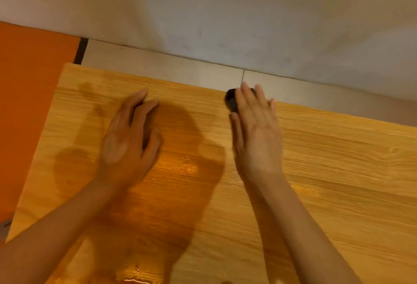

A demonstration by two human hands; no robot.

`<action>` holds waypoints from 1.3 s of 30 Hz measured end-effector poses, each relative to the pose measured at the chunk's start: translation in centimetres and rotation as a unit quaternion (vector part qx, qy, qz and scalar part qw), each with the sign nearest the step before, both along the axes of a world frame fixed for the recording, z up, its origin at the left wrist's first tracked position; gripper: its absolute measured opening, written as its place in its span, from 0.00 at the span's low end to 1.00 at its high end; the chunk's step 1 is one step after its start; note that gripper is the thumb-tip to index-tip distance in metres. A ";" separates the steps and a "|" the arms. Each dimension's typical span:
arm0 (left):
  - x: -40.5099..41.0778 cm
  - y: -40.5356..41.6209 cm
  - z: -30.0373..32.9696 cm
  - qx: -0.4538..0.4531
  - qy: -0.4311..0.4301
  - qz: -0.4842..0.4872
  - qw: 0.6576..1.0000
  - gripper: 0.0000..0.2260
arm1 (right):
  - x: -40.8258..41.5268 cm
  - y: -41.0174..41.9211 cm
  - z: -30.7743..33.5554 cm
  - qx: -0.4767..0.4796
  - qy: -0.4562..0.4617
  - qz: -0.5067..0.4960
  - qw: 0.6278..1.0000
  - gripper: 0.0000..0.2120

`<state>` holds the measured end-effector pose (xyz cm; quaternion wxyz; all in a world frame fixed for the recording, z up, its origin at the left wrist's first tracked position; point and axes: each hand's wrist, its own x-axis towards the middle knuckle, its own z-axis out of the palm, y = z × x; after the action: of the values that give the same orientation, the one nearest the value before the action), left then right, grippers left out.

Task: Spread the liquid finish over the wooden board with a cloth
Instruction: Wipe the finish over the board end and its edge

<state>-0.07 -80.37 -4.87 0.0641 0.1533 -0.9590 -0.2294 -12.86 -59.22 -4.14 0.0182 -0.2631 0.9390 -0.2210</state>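
A light wooden board point(327, 171) with visible grain fills most of the view. Wet, glossy patches of liquid finish point(187, 166) shine near its middle and at the bottom edge. My left hand point(128, 139) hovers or rests over the board left of centre, fingers straight and loosely spread, holding nothing. My right hand point(257, 132) reaches toward the board's far edge with straight fingers. Its fingertips touch a small dark object point(230, 101) lying on that edge. I cannot tell whether that object is the cloth.
An orange surface point(29, 103) lies to the left of the board. Pale floor tiles point(180, 69) run behind the board's far edge, and a grey-white wall point(225, 13) rises beyond them. A small grey thing point(5, 225) shows at the far left edge.
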 end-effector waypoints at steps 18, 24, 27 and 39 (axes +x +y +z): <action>-0.1 0.0 0.0 0.000 -0.012 0.016 1.000 0.23 | -5.8 -1.3 0.8 0.033 -0.009 0.007 0.999 0.19; -0.1 0.0 0.2 0.006 -0.010 0.021 1.000 0.22 | -5.4 -1.6 0.8 0.069 0.013 -0.098 0.993 0.19; -0.1 -0.1 0.1 -0.006 -0.009 0.013 1.000 0.22 | -3.2 -9.1 0.0 0.054 0.029 -0.038 0.997 0.19; 2.6 -1.9 0.9 0.060 0.018 0.027 0.998 0.22 | -4.6 -3.6 0.8 0.104 -0.002 -0.099 0.990 0.20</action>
<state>2.56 -82.31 -3.99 0.0782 0.1784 -0.9379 -0.2871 -17.48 -62.78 -3.31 0.0255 -0.1648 0.9783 -0.1232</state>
